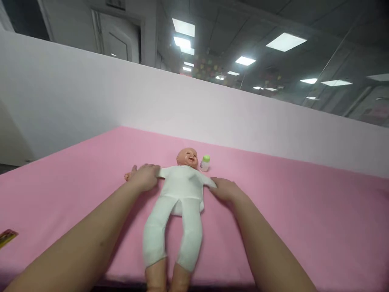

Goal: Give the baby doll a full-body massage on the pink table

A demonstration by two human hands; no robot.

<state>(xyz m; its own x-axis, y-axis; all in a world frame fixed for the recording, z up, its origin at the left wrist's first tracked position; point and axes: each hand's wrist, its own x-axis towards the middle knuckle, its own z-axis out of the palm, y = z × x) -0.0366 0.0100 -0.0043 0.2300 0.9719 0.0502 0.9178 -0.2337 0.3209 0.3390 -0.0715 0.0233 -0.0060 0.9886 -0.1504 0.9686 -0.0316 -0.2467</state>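
A baby doll (184, 182) in a white top and white trousers lies face up on the pink-covered surface, its head away from me and its bare feet at the near edge. Its arms are spread to the sides. My left hand (146, 177) is closed round the doll's arm on the left; the doll's small hand (127, 176) pokes out beyond it. On the other side, my right hand (224, 189) grips the opposite sleeve (207, 181), hiding that arm's end. A small bottle (205, 163) with a green cap stands beside the doll's head.
The pink sheet (288, 219) spreads widely around the doll. A low white wall (212, 109) runs along the back, with glass above it reflecting ceiling lights. At the left edge lies a yellow and dark flat item (7, 238), partly cut off.
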